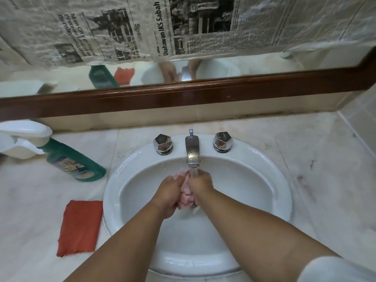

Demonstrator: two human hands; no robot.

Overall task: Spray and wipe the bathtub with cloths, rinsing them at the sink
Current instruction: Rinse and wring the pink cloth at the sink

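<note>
From my remote seat I look down into a white oval ceramic sink (114, 192) set in a pale marble counter (315, 180). Both hands meet over the middle of the basin: the left hand (169, 195) and the right hand (201, 184) have their fingers curled tight round a bunched, wet pale pink cloth (186, 192), squeezed between them. At twelve o'clock on the rim stands a chrome faucet spout (191, 151), and a stream of water runs from it onto the cloth and the right hand's knuckles. A faceted chrome knob (163, 143) sits at eleven o'clock and its twin (223, 141) at one o'clock. At ten o'clock from the basin, a green plastic spray bottle with a white trigger head (75, 162) stands on the counter. At eight o'clock, just beside the rim, a flat orange-red cloth (80, 227) lies spread. Beyond twelve o'clock, a mirror in a dark wooden frame (183, 92) is partly covered with newspaper sheets (183, 23).
</note>
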